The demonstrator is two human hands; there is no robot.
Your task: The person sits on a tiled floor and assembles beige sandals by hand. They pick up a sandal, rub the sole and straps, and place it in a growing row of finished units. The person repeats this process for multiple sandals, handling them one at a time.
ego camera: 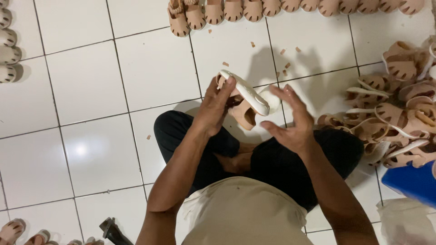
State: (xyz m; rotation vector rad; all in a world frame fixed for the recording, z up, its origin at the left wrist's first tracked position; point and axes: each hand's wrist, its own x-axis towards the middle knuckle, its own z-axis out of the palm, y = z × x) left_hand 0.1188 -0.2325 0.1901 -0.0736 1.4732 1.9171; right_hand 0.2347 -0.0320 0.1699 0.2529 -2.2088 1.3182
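- So, left hand [214, 109] is wrapped round a small sandal [245, 102], fingers clamped on its tan upper, cream sole turned up and tilted.
- Right hand [290, 120] just right of the sandal, fingers spread and loosely curled, palm facing it; fingertips near the sole's end, contact unclear.
- Sandal sits raised above the person's crossed legs in dark trousers [281, 163], over the white tiled floor [86, 81].
- Row of tan sandals [290, 7] lies on the floor well beyond the held sandal.
- Heap of sandals and loose soles [395, 113] is to its right, well apart.
- Small tan scraps [284, 61] are scattered on the floor just beyond it.
- Blue container [411, 181] is further right, nearer the person.
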